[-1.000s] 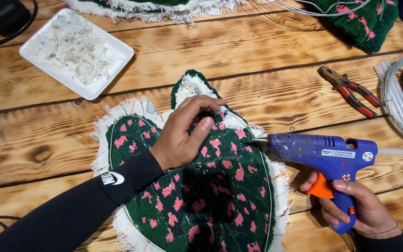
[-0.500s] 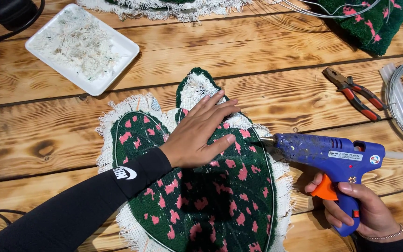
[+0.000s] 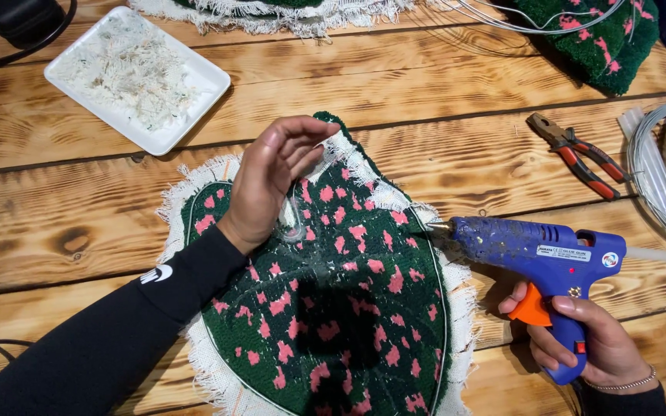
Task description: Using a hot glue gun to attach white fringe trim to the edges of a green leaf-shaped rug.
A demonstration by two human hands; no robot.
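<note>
The left hand [image 3: 271, 181], pressed flat on the green-and-pink rug piece [image 3: 333, 300] half a second earlier, had lifted with fingers loosely curled, grasping nothing. That left the glued white fringe [image 3: 364, 166] near the far tip uncovered. The right hand [image 3: 580, 339] gripped the blue glue gun [image 3: 533, 250], nozzle at the rug's right edge; pliers [image 3: 576, 154] and a white tray [image 3: 136, 77] lay farther off on the bench [image 3: 425, 77].

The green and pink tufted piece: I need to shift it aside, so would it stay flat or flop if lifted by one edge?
The tufted piece would probably sag; its frayed white fringe suggests soft cloth backing. Its thick pile likely grips the wooden table rather than sliding.
</note>
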